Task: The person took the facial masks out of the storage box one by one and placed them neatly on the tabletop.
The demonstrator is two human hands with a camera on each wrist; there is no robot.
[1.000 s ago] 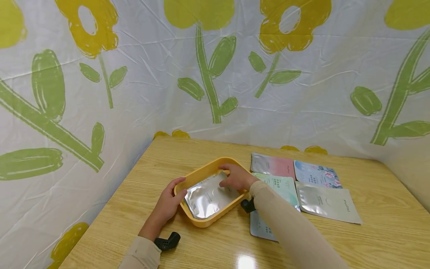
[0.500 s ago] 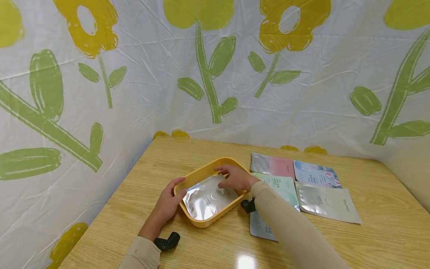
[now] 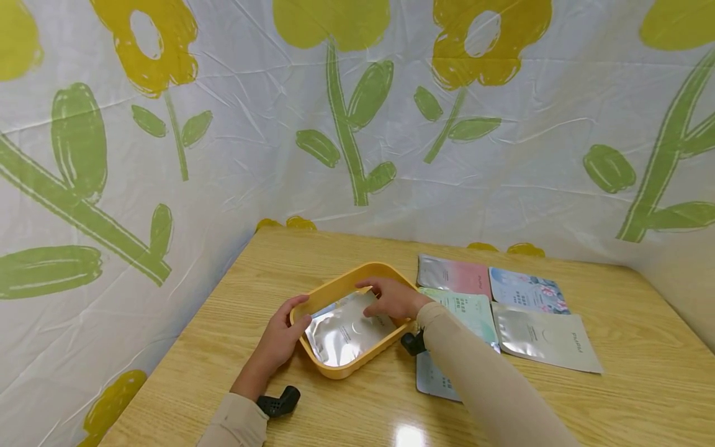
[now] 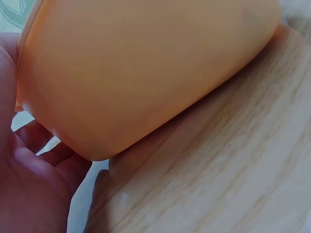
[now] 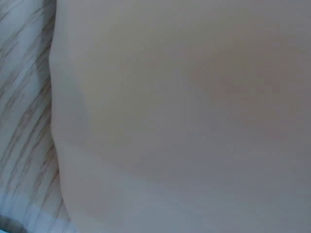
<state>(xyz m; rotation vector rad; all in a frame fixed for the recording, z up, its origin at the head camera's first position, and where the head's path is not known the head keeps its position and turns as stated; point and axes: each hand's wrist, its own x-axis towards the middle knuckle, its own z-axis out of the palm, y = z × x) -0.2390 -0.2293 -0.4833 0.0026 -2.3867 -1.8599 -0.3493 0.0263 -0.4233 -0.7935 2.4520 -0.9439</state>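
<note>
A yellow plastic bin (image 3: 335, 371) stands on the wooden table, turned at an angle. My left hand (image 3: 282, 332) grips its left end, thumb over the rim and fingers along the outside; the left wrist view shows the outer wall (image 4: 146, 73) close up. Inside lies a shiny silver foil sachet (image 3: 337, 338), and a strip of a bluish one (image 3: 332, 307) shows under its far edge. My right hand (image 3: 399, 298) reaches in over the right end, its thumb and forefinger spread apart above the silver sachet. Its other fingers are hidden. A pale blurred surface fills most of the right wrist view.
Right of the bin lie several flat sachets: a silver-and-pink one (image 3: 455, 274), a blue floral one (image 3: 527, 290), a green one (image 3: 466, 307), a silver one (image 3: 544, 335) and a pale blue one (image 3: 434, 375) partly under the right forearm. A flower-printed cloth (image 3: 234, 149) hangs behind the table.
The silver sachet in the bin has shifted slightly toward the near left side, baring a strip of the bluish one. My right fingers have moved slightly left; the left hand keeps its place.
</note>
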